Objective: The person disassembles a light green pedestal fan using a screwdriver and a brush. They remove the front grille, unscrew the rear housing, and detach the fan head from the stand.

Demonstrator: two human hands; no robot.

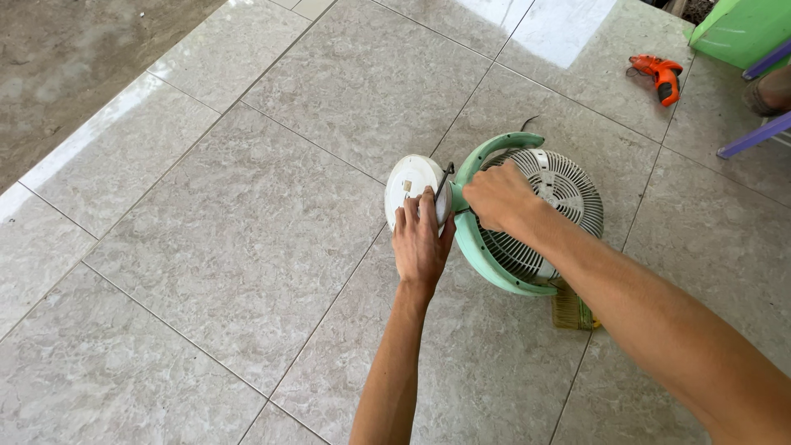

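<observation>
A small fan (540,210) with a pale green frame and a white grille lies on the tiled floor. Its round white base (409,183) stands on edge at the fan's left side. My left hand (421,239) presses flat against the white base, fingers spread over it. My right hand (498,198) is closed over the joint between the green frame and the base; a thin dark rod or tool sticks out by it, and I cannot tell whether the hand holds it. A dark cord end shows behind the fan.
An orange power drill (662,76) lies on the tiles at the far right. A green container (741,29) and purple chair legs (754,136) stand at the top right corner. A small brush with straw bristles (571,309) lies under the fan.
</observation>
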